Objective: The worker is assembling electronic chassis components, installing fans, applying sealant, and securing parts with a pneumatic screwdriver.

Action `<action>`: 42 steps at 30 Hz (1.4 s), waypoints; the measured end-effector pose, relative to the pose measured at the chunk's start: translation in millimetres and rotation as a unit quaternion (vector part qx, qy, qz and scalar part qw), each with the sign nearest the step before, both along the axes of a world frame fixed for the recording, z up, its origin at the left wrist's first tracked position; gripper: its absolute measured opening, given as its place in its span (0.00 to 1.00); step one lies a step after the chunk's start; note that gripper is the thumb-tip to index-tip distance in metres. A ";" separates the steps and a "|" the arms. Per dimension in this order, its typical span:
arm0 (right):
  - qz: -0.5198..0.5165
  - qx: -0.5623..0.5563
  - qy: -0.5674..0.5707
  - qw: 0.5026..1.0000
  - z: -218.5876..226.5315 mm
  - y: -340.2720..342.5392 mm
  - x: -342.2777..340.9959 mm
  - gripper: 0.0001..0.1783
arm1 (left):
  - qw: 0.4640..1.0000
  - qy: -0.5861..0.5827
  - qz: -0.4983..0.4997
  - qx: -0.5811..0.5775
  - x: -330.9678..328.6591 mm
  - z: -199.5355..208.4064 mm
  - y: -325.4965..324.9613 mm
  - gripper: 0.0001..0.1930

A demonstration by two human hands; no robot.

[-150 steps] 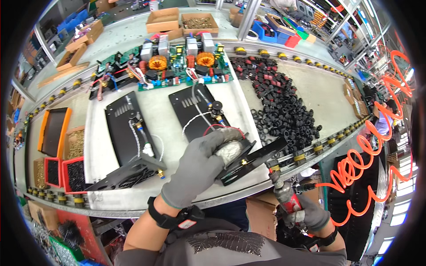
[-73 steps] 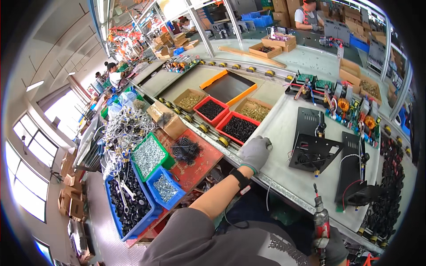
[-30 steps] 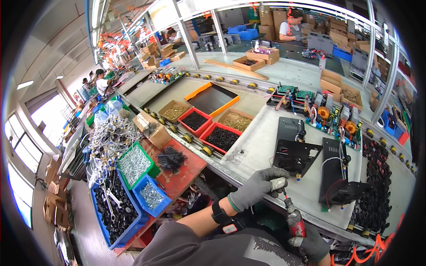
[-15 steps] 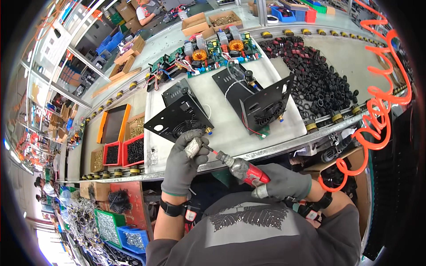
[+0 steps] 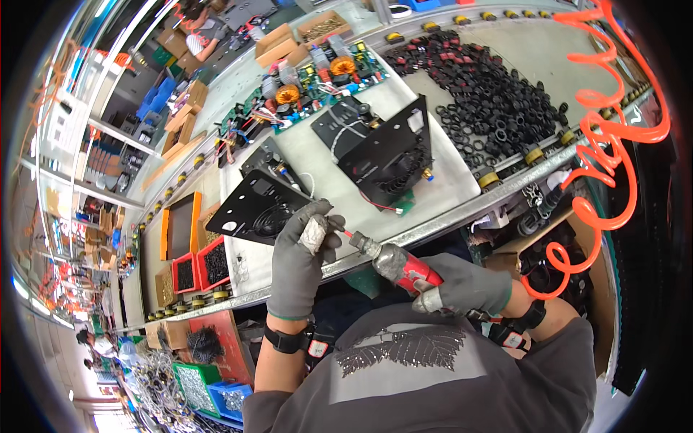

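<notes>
My right hand [image 5: 462,285], in a grey glove, is wrapped round a red and grey power screwdriver [image 5: 404,267] that points up and to the left. My left hand [image 5: 299,249], gloved with a white wrap on the thumb, has its fingers curled together beside the screwdriver's tip; anything small in them is hidden. Just beyond it stands a black metal panel with a fan grille [image 5: 261,206], attached to a black base. To its right, a second black panel [image 5: 390,155] with a fan and a brass fitting is tilted on the white work board [image 5: 440,198].
Green circuit boards with copper coils [image 5: 289,97] line the board's far side. Many black plastic rings [image 5: 498,115] lie at right. Red bins of black screws [image 5: 215,263] stand at left. A coiled orange air hose [image 5: 613,166] hangs at right. A person [image 5: 202,32] works at the far left.
The view has turned, so the bench and panels sit further left and tilted. Both hands keep nearly the same pose, with the screwdriver tip still beside my left fingers.
</notes>
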State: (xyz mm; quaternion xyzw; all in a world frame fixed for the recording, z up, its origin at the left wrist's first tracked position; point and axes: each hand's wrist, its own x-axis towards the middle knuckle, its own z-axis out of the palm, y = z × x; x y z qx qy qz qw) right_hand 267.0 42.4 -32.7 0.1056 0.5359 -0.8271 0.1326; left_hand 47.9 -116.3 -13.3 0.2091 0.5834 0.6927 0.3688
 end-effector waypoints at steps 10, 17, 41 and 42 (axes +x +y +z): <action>-0.142 0.108 -0.001 0.984 5.6 21.4 59.0 0.14 | 0.900 0.374 -0.028 -0.222 7.3 -31.6 78.1 0.31; -0.140 0.111 -0.003 0.984 -1.9 25.6 62.7 0.18 | 0.954 0.299 -0.034 0.000 13.2 -54.8 101.0 0.25; -0.097 0.131 -0.064 0.984 7.8 24.4 34.3 0.18 | 0.950 0.293 -0.089 -0.063 -3.1 -49.4 84.8 0.16; -0.104 0.123 -0.042 0.986 8.6 24.2 33.7 0.18 | 0.951 0.291 -0.091 -0.058 -4.1 -49.5 84.3 0.16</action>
